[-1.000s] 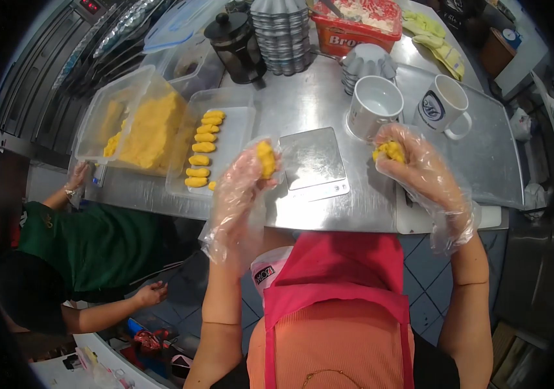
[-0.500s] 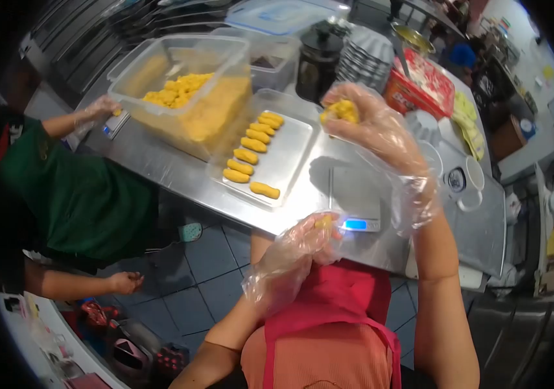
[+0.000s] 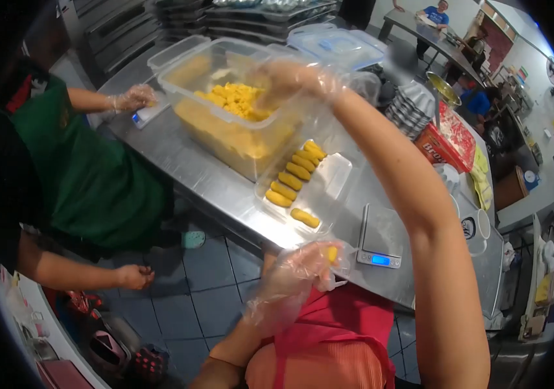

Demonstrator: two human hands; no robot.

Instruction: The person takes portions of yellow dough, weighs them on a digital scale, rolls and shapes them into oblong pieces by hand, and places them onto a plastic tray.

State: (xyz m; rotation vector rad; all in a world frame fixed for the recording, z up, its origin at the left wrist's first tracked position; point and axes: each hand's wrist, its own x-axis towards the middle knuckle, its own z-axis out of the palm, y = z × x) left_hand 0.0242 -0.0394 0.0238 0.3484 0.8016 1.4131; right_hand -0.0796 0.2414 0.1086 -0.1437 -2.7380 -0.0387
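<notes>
My left hand [image 3: 306, 264], in a clear plastic glove, is closed around a small piece of yellow dough [image 3: 332, 254] near the table's front edge. My gloved right hand [image 3: 283, 84] reaches over the rim and into a large clear plastic tub [image 3: 225, 139]. Its fingers are smeared by motion beside the crumbly yellow dough [image 3: 228, 96] inside. Several finger-shaped dough rolls [image 3: 298, 170] lie in a row in a shallow clear tray [image 3: 334, 178], with a single roll [image 3: 305, 218] nearer me. A digital scale [image 3: 384, 236] with a lit blue display rests right of my left hand.
Across the table's left end, a co-worker in a green apron has a gloved hand [image 3: 135, 98] at another scale [image 3: 150, 117]. Stacked fluted tins [image 3: 410, 110], a red box [image 3: 442, 139], a white mug [image 3: 478, 228] and a blue-rimmed lid [image 3: 338, 47] stand beyond my right arm.
My right hand has swung left from above the scale, where it held a yellow dough lump, into the tub. The view has shifted; my left hand still holds its dough piece.
</notes>
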